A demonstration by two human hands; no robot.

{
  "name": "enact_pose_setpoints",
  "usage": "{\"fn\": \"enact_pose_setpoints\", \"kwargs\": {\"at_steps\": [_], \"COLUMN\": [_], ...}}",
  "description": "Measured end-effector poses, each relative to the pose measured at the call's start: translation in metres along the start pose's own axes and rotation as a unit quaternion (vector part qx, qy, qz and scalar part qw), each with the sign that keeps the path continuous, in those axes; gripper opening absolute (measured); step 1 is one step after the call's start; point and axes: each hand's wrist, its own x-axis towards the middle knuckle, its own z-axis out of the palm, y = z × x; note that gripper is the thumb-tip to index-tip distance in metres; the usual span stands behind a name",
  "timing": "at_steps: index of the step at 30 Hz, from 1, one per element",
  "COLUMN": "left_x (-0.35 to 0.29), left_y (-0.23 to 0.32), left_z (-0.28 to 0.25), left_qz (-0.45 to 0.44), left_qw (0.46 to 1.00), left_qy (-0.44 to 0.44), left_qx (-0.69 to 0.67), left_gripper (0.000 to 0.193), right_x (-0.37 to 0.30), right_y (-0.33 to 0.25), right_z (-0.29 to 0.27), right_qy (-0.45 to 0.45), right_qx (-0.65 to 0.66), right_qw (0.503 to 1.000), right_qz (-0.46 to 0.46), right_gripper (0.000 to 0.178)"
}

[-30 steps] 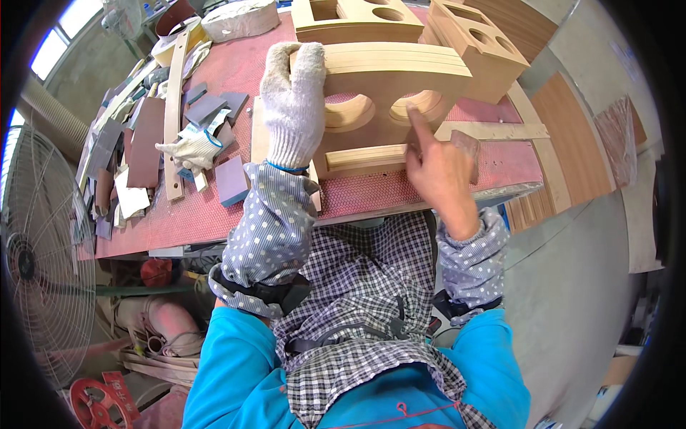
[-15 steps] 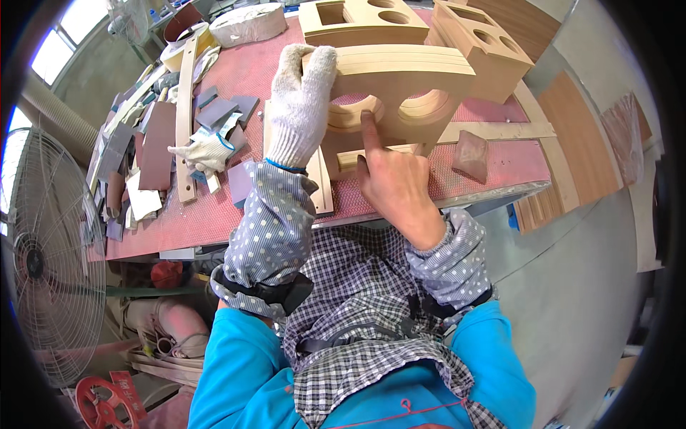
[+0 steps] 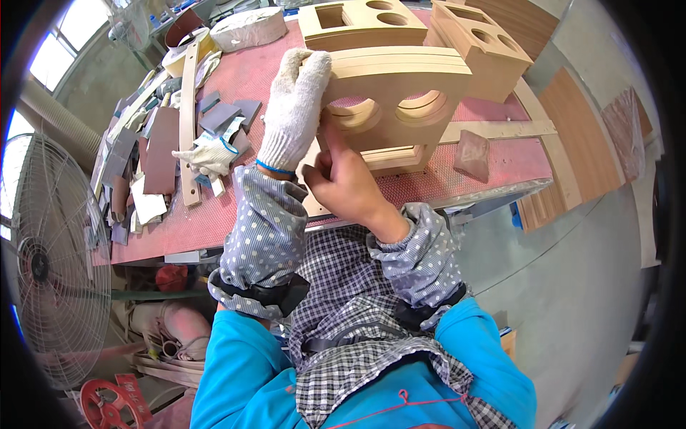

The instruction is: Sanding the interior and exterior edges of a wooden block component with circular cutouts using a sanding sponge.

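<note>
A pale wooden box (image 3: pixel 389 121) with two round holes and a rectangular opening stands tilted on the table in front of me. My left hand (image 3: pixel 294 104), in a white knit glove, grips its upper left corner. Bare and without a glove, my right hand (image 3: pixel 350 182) touches the box's left side below that grip. Its index finger is stretched along the wood, the thumb stands apart, and the other fingers are partly curled and hidden. It holds nothing that I can see. A second white glove (image 3: pixel 207 156) lies on the table to the left.
Two similar boxes stand behind, one at the back (image 3: pixel 361 39) and one at the right (image 3: pixel 493 68). A brownish block (image 3: pixel 471 156) lies near the right edge of the pink-covered table (image 3: pixel 207 232). Sandpaper pieces (image 3: pixel 161 150) and a wooden strip (image 3: pixel 189 136) lie left, near a large fan (image 3: pixel 39 266).
My right hand has moved left, from the left round hole to the left side of the box. The left hand still grips the corner; box and hand have shifted slightly.
</note>
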Motion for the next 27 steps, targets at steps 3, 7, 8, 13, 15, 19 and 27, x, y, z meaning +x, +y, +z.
{"fn": "enact_pose_setpoints", "kwargs": {"at_steps": [3, 7, 8, 13, 15, 19, 27], "left_x": [0.003, 0.001, 0.001, 0.001, 0.002, 0.006, 0.006], "left_y": [-0.001, 0.006, 0.008, 0.000, 0.002, 0.015, 0.021], "left_z": [-0.001, 0.003, 0.004, 0.004, 0.001, 0.003, 0.006], "left_qz": [-0.150, -0.185, -0.180, -0.156, -0.108, -0.116, -0.153], "left_qw": [0.980, 0.970, 0.970, 0.976, 0.985, 0.981, 0.981], "left_qy": [-0.033, -0.023, -0.014, 0.003, 0.006, 0.008, -0.014], "left_qx": [-0.129, -0.156, -0.161, -0.154, -0.133, -0.158, -0.116], "left_gripper": [0.037, 0.038, 0.039, 0.042, 0.044, 0.046, 0.047], "right_x": [-0.009, -0.014, -0.013, -0.006, -0.001, 0.006, 0.006], "right_y": [0.006, 0.001, 0.000, 0.008, 0.004, 0.006, 0.003], "right_z": [-0.010, -0.034, -0.034, -0.028, -0.023, -0.018, -0.021], "right_qy": [0.085, 0.069, 0.069, 0.084, 0.071, 0.047, 0.015], "right_qx": [-0.458, -0.552, -0.554, -0.499, -0.485, -0.383, -0.369], "right_qw": [0.885, 0.831, 0.830, 0.862, 0.871, 0.922, 0.929], "right_qz": [-0.019, 0.005, 0.005, 0.007, 0.019, 0.034, -0.007], "right_gripper": [0.083, 0.084, 0.084, 0.086, 0.086, 0.085, 0.090]}}
